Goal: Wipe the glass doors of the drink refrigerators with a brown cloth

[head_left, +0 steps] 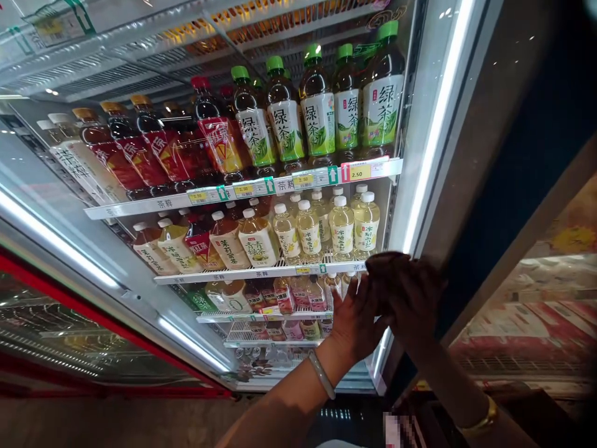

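My left hand (357, 320), with a pale bangle at the wrist, is raised before the lower shelves of a lit drinks cooler. Its fingers are spread and nothing shows in its grasp. Close beside it on the right, my right hand (415, 305) is in shadow, a gold bracelet on its wrist. Its fingers are bent around a dark shape (388, 266) too dim to make out, near the cooler's right edge. Past the hands stand pale yellow bottles (342, 229) with white caps, and on the shelf above, green-capped tea bottles (319, 118).
Red-labelled bottles (222, 140) and white-capped tea bottles (259, 242) fill the shelves to the left. A bright light strip (438, 118) runs down the cooler's right side. Another case with red trim (116, 317) is at lower left. Blurred packages (527, 330) lie on shelves at right.
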Available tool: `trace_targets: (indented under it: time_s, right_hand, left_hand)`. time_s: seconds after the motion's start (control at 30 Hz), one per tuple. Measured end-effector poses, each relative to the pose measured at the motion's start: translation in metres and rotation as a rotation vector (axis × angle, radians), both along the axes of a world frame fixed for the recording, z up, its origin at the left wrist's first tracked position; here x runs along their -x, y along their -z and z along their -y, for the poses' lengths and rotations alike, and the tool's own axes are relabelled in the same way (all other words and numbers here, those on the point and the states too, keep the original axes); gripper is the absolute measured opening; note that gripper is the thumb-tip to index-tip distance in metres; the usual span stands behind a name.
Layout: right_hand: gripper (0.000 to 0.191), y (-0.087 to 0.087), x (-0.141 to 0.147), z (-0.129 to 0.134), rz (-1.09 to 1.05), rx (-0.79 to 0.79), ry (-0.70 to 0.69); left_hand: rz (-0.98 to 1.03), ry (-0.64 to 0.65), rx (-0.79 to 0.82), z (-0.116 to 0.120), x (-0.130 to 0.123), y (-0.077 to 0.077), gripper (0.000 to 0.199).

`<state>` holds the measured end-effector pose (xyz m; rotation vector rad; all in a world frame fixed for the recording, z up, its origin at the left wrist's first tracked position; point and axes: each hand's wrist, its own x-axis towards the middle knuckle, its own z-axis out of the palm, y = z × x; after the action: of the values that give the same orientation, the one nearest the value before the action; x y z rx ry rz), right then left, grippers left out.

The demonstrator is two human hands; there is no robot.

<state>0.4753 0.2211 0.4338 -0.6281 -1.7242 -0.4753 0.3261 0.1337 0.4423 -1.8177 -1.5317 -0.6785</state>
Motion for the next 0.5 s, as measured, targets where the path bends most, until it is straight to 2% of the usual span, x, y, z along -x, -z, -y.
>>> trace_targets:
  time_s: [0.07,0.13,0.2,0.3,0.37,0.43,0.5]
  right_hand:
    - [0.023,0.026,0.008,0.015,0.092,0.011,0.003]
    - [0.023,0.039,0.016,0.023,0.112,0.015,-0.001]
    - [0.02,0.034,0.023,0.021,0.09,-0.004,-0.03]
    - [0.02,0.005,0.023,0.004,0.05,-0.045,-0.103]
    - [0.023,-0.009,0.018,-0.007,-0.037,-0.034,-0.109]
    - [0.025,-0.006,0.014,-0.007,-0.117,0.013,-0.071]
    - [0.02,0.012,0.019,0.007,-0.163,0.117,-0.054]
  left_hand:
    - [0.002,-0.006,0.05,0.008,0.009,0.011,0.066]
    - [0.005,-0.001,0.087,0.014,0.017,0.017,0.066]
    - [0.025,-0.013,0.077,0.016,0.022,0.015,0.069]
    - [0.065,-0.052,-0.013,0.014,0.03,0.0,0.072]
    - [0.078,-0.053,-0.082,0.012,0.037,-0.008,0.07]
    - [0.081,-0.043,-0.135,0.012,0.044,-0.008,0.064]
    - [0.074,-0.035,-0.151,0.015,0.051,-0.001,0.059]
